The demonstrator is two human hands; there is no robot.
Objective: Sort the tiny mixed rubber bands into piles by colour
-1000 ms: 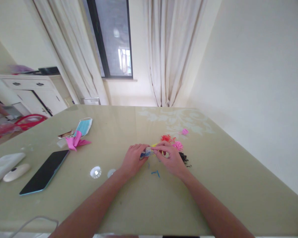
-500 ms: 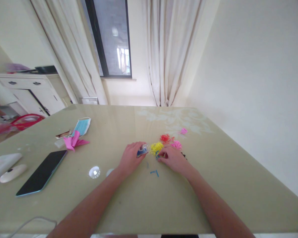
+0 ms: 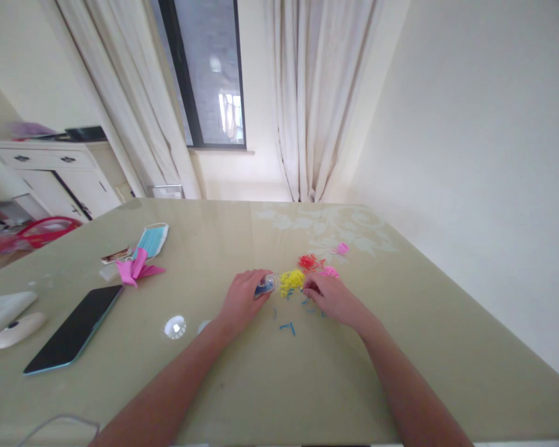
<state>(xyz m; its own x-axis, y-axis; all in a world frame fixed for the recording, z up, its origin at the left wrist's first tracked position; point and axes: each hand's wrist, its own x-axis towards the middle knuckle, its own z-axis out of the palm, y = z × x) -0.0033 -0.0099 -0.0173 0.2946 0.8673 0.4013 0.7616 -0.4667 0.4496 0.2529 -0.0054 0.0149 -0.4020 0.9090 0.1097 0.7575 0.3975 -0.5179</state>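
Observation:
A small clear container [image 3: 266, 285] with blue pieces inside lies tilted on its side, and my left hand [image 3: 245, 299] is closed round it. Its mouth faces a pile of thin yellow pieces [image 3: 291, 281], which look like small rubber bands. Just right of that pile, my right hand [image 3: 327, 297] is low over the table with thumb and fingers pinched together; whatever is between the fingertips is too small to make out. Loose blue pieces [image 3: 287, 327] are scattered in front of both hands. Behind the right hand are a red pile [image 3: 309, 262] and a pink pile [image 3: 329, 272], the latter partly hidden.
Another pink bunch [image 3: 341, 248] lies farther back on the glossy table [image 3: 261, 391]. To the left are a clear round lid [image 3: 174, 327], a black-screened phone [image 3: 74, 329], a pink folded paper [image 3: 137, 268], a blue face mask [image 3: 151, 241] and a white mouse [image 3: 18, 330].
My right hand has shifted slightly right, away from the yellow pile, uncovering blue pieces beneath it. My left hand still holds the container in nearly the same spot.

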